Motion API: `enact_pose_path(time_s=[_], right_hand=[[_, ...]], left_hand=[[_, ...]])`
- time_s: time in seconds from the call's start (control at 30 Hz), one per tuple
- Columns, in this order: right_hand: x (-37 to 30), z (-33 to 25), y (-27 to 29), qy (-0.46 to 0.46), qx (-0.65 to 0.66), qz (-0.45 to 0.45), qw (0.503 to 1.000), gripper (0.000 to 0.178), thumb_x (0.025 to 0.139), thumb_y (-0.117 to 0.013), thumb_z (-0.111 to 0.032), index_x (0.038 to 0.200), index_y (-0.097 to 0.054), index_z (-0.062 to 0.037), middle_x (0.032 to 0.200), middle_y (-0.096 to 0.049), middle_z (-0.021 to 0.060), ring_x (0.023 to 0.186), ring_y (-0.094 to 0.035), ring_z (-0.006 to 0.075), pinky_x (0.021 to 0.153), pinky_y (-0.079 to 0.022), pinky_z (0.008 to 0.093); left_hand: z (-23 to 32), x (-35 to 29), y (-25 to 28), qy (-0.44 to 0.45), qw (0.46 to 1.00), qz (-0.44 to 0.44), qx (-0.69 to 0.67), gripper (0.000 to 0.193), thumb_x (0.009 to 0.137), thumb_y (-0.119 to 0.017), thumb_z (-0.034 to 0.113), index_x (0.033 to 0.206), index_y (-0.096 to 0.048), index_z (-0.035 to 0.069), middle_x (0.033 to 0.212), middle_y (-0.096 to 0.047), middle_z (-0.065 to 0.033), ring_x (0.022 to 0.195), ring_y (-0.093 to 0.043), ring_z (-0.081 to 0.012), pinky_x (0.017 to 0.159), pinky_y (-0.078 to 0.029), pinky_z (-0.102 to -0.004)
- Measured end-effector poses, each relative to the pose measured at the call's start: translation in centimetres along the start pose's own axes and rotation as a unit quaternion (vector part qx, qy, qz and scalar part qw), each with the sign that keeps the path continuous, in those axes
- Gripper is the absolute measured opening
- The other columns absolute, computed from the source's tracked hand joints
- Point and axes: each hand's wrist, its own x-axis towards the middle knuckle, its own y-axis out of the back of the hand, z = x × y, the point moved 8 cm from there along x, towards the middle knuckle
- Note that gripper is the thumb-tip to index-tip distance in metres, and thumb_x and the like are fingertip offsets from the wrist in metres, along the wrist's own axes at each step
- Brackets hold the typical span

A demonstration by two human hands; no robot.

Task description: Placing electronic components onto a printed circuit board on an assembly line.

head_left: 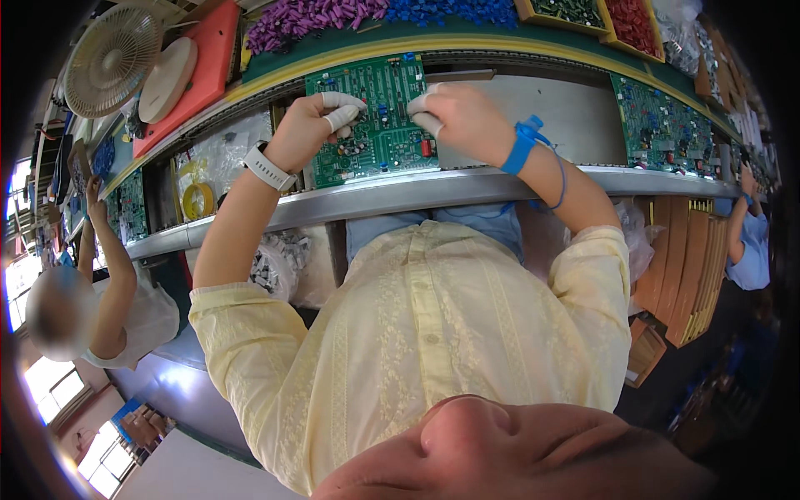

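Observation:
A green circuit board lies across the rails of the work line, set with many small parts and a red block-shaped component near its lower right. My left hand is over the board's left half, thumb and finger pinched together close to its surface. Whatever they pinch is too small to make out. At the board's right edge, my right hand has its thumb and forefinger closed, and anything between them is hidden. White finger cots cover fingertips on both hands. A blue wrist strap with a cord circles my right wrist.
Behind the line lie piles of purple parts and blue parts, with boxes of green parts and red parts. Another circuit board sits rightward. A metal rail runs before me. Co-workers are at both sides.

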Motion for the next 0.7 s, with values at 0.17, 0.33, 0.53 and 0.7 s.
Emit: enact_pose_path(time_s=[0.17, 0.33, 0.53, 0.7], right_hand=[[1.7, -3.5, -1.3, 0.065, 0.03, 0.012, 0.997, 0.015, 0.076, -0.063, -0.015, 0.087, -0.062, -0.0059, 0.077, -0.059, 0.0096, 0.075, -0.056, 0.0282, 0.068, -0.043, 0.0385], [2.2, -4.0, -1.6, 0.06, 0.034, 0.044, 0.997, 0.015, 0.075, -0.064, -0.014, 0.087, -0.061, -0.0054, 0.077, -0.058, 0.0094, 0.075, -0.056, 0.0286, 0.068, -0.043, 0.0388], [2.5, -3.7, -1.8, 0.05, 0.026, 0.071, 0.996, 0.015, 0.075, -0.064, -0.015, 0.086, -0.061, -0.0057, 0.077, -0.058, 0.0089, 0.074, -0.055, 0.0283, 0.067, -0.043, 0.0389], [2.0, -3.2, -3.2, 0.048, -0.006, 0.045, 0.998, 0.014, 0.075, -0.062, -0.016, 0.087, -0.062, -0.0067, 0.076, -0.057, 0.009, 0.074, -0.055, 0.0279, 0.067, -0.043, 0.0391]], left_hand=[[-0.1, -0.7, -0.9, -0.005, 0.999, -0.008, -0.052, 0.019, 0.086, -0.058, 0.014, 0.099, -0.061, 0.0, 0.076, -0.06, -0.001, 0.063, -0.053, -0.0059, 0.055, -0.043, -0.0192], [-0.4, -1.1, -1.0, -0.012, 0.996, -0.004, -0.089, 0.018, 0.086, -0.059, 0.013, 0.097, -0.06, -0.001, 0.078, -0.061, -0.0022, 0.065, -0.056, -0.0067, 0.056, -0.044, -0.0197], [-0.2, -1.3, -1.0, -0.015, 0.996, -0.008, -0.088, 0.021, 0.085, -0.059, 0.011, 0.1, -0.058, -0.003, 0.084, -0.062, -0.0037, 0.071, -0.06, -0.009, 0.057, -0.045, -0.0205], [0.5, -0.6, 0.6, -0.119, 0.962, 0.061, 0.24, 0.019, 0.083, -0.059, 0.013, 0.097, -0.062, 0.0, 0.083, -0.065, -0.0131, 0.072, -0.063, -0.0218, 0.066, -0.049, -0.0302]])
